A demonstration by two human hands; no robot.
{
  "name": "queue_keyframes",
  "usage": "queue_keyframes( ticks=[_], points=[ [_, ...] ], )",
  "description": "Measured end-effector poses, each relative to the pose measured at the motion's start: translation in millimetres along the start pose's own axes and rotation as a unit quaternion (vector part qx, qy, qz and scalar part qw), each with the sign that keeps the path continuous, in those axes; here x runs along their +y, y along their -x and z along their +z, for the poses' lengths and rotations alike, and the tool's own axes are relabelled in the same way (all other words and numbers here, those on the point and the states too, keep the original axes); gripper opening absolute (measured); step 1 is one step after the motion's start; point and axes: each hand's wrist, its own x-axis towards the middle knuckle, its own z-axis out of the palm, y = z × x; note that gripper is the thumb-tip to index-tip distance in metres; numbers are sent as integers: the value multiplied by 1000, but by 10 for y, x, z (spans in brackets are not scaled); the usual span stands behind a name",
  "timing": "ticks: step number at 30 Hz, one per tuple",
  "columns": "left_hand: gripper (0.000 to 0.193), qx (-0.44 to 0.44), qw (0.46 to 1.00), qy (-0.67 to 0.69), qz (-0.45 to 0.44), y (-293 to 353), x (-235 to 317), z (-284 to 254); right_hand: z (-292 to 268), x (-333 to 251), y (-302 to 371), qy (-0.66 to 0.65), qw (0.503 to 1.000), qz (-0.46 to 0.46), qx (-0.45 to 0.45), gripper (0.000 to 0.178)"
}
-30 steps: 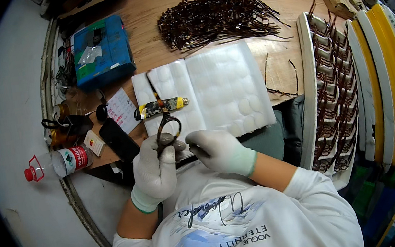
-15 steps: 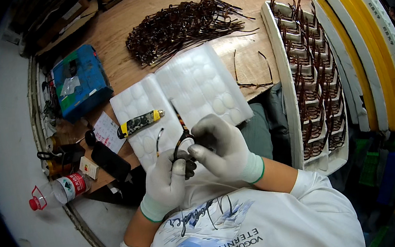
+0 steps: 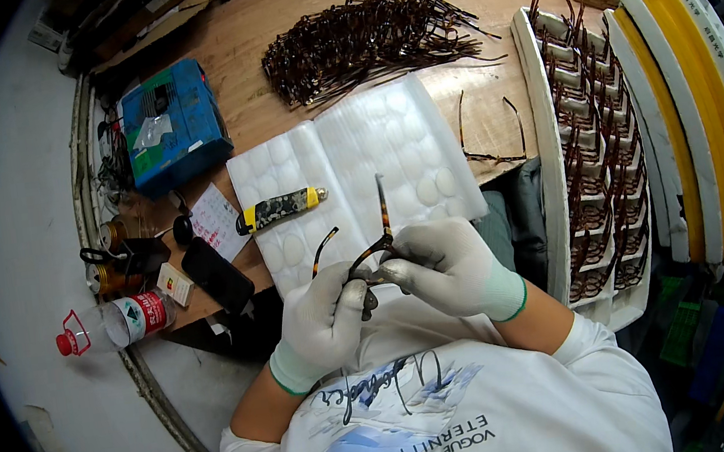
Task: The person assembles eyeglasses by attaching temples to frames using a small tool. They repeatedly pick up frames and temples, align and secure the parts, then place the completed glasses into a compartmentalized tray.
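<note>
A tortoiseshell eyeglass frame (image 3: 375,248) is held in front of my body by both gloved hands. My left hand (image 3: 323,323) pinches its left side, with the fingers closed. My right hand (image 3: 448,268) grips the right side, thumb and fingers closed on the rim. One temple arm (image 3: 384,207) points away from me, and the other sticks up past my left hand. Fingers cover most of the rims, so I cannot make out whether lenses sit in them. Just beyond lies an open white tray (image 3: 398,149) with round, lens-shaped pockets, and on it a yellow-and-camouflage cutter-like tool (image 3: 283,208).
A heap of dark frames (image 3: 371,44) lies at the back, with a single eyeglass frame (image 3: 495,157) nearer. At right, a white divided tray (image 3: 538,114) holds several frames beside yellow and white stacked trays (image 3: 684,123). Left are a blue box (image 3: 178,126), phone (image 3: 216,274) and bottle (image 3: 121,321).
My right hand has shifted to the right and now grips the frame's rim. The frame has turned a little in my hands. The whole view has moved slightly.
</note>
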Motion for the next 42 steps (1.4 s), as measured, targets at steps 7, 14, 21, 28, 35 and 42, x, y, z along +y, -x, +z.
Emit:
queue_keyframes(
  ticks=[7,14,21,28,35,42],
  points=[
    [20,-25,999,28,-5,-73,109,-7,-128,-26,39,24,990,-138,7,14],
    [23,5,997,-50,62,-204,235,111,-61,93,53,-75,997,-7,13,16],
    [24,-44,984,-156,71,-327,305,231,-317,131,91,47,986,-108,121,36],
    [17,-205,974,-89,49,-614,417,351,-942,289,371,165,947,-273,-48,22],
    [34,-181,915,-356,57,-943,-635,750,-797,675,706,-91,973,-120,177,10],
    [21,-234,922,-307,22,-906,-715,770,-651,671,708,-242,944,-113,192,64]
  ],
)
